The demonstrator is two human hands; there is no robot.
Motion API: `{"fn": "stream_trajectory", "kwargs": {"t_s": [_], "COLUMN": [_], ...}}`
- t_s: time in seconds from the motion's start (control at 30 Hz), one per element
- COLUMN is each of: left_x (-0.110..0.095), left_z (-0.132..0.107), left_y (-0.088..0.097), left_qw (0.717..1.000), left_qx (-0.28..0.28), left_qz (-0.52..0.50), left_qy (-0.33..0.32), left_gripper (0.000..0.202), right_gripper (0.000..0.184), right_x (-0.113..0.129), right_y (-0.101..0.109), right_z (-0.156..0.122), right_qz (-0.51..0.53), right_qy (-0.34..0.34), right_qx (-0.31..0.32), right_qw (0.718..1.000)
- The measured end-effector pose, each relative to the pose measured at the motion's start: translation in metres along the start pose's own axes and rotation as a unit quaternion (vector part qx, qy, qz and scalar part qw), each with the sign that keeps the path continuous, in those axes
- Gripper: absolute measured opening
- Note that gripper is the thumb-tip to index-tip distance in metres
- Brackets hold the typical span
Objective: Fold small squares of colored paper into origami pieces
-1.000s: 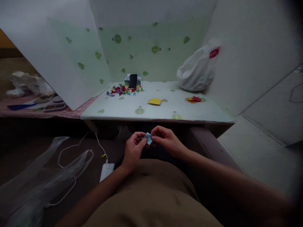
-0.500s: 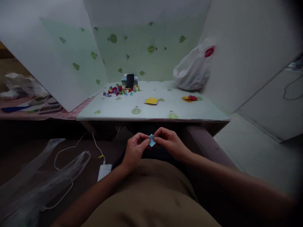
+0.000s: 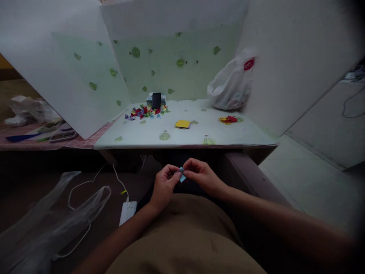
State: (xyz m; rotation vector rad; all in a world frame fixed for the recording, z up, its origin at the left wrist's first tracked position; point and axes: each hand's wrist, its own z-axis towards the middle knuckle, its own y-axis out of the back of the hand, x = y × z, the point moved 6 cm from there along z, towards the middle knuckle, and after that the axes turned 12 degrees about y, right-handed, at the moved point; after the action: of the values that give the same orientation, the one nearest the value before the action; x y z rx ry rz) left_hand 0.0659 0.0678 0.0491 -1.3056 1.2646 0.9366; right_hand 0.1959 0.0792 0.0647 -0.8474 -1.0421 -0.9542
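Biggest thing here is the table with a pale sheet printed with green balloons (image 3: 137, 137), boxed in on both sides by tall panels, like the plain white flat panel on the right (image 3: 296, 68). Below it, on the left, is a dark brown bench seat (image 3: 99, 224), and the person's brown fabric shirt (image 3: 182, 236) takes up the bottom middle. A crumpled clear plastic bag (image 3: 65, 228) is sprawled over the bench. Slightly smaller: a bulging white plastic bag with a red logo (image 3: 229, 87) sitting at the table's back right.

Then the bare left hand (image 3: 166, 184) and bare right hand (image 3: 205, 179), side by side over the lap, just in front of the table edge. Toward the back left there's a messy pile of small multicoloured folded-paper pieces (image 3: 146, 111). A white rectangular power bank (image 3: 127, 213) lies by the left forearm with a thin white cable (image 3: 118, 178) plugged in. Behind the pile, a flat black phone (image 3: 156, 101) is propped up. Mid-table is a stack of square yellow-topped paper (image 3: 182, 124), with a little heap of red and yellow bits (image 3: 232, 119) off to its right.

Tiniest of the lot: a small light-blue folded paper piece (image 3: 182, 177), between the two hands, with thumb and fingers of each pinching it. Can't tell what the hidden fingertips are doing.
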Motion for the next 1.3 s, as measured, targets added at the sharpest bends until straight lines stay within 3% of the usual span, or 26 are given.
{"fn": "stream_trajectory", "kwargs": {"t_s": [0.67,0.93,1.3], "left_x": [-0.006,-0.008,-0.003], "left_z": [-0.008,-0.01,-0.009], "left_y": [0.003,0.004,0.005], "left_qw": [1.0,0.997,1.0], "left_qx": [-0.021,-0.035,-0.016], "left_qz": [-0.003,0.062,0.02], "left_qy": [-0.011,-0.019,0.001], "left_gripper": [0.016,0.012,0.012], "right_gripper": [0.015,0.014,0.013], "right_x": [0.003,0.002,0.001], "right_y": [0.003,0.003,-0.001], "right_z": [-0.003,-0.002,-0.006], "right_qz": [0.015,-0.032,0.013], "right_qy": [0.007,0.018,0.01], "right_qx": [-0.013,0.006,0.02], "right_qw": [1.0,0.999,1.0]}}
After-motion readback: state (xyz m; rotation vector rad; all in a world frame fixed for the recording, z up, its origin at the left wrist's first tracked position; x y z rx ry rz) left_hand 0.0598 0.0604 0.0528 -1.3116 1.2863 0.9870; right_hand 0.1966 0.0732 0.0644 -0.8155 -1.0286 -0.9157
